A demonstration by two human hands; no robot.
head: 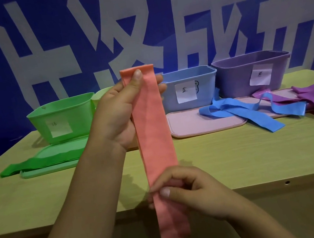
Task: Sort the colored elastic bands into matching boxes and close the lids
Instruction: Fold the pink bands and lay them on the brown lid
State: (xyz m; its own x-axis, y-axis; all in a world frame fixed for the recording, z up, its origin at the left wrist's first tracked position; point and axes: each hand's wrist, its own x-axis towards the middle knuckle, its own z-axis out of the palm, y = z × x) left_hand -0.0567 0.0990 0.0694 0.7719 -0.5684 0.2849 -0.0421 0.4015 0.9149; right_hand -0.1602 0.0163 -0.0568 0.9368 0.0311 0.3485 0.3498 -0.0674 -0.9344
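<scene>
Hands: left [118, 112] pinches pink band [155, 139] top, right [192, 191] pinches lower; yellow-green box [100, 98] mostly hidden behind.

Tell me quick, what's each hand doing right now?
Left hand: grips the upper part of the pink band, thumb on its front.
Right hand: fingers pinch the same band lower down.

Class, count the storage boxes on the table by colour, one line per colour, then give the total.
Green box: 1
Blue box: 1
Purple box: 1
Pale box, mostly hidden behind the left hand: 1
Total: 4
</scene>
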